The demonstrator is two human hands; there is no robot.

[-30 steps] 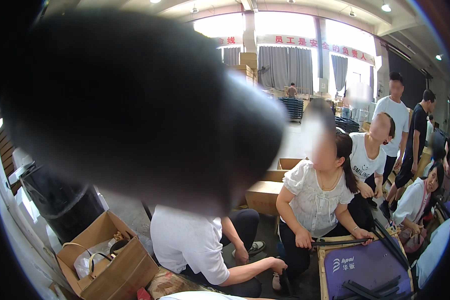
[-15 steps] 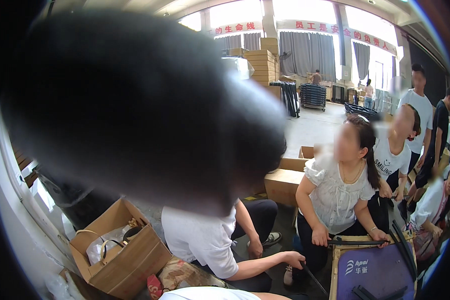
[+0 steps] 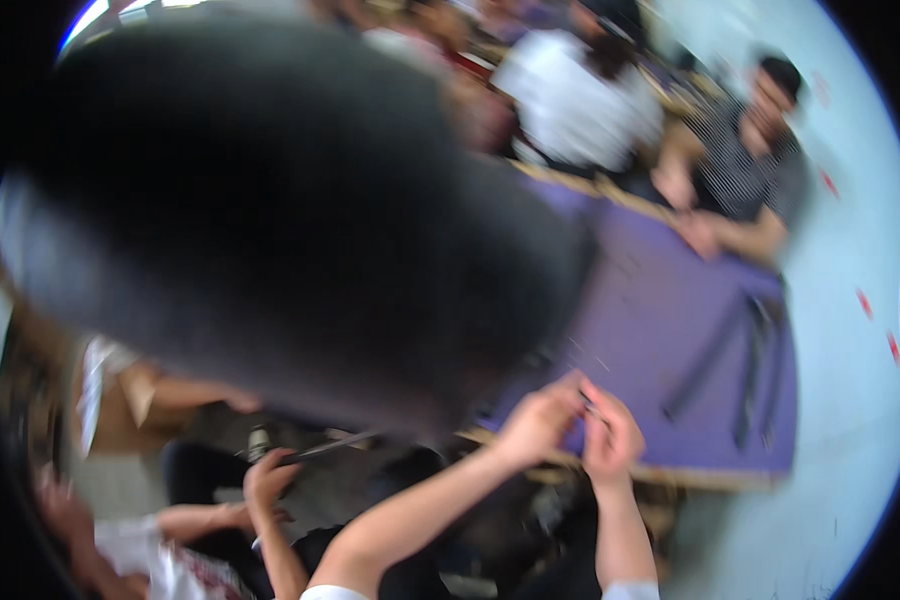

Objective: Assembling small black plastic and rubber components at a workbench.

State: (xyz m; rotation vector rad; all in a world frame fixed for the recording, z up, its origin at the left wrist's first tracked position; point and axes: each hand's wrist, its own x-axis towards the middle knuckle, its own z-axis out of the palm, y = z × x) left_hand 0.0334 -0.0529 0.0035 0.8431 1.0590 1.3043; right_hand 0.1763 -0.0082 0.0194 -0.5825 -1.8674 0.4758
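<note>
ok so I'm seeing both forearms slanting up to the purple board's near edge, dark strips are lying across its right side, a big dark blur is blocking my upper left, and the left hand and right hand are pinching a small dark piece between them, too smeared to identify.

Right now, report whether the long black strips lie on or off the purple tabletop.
On: the long black strips lie across the purple tabletop, toward its right side.
</note>
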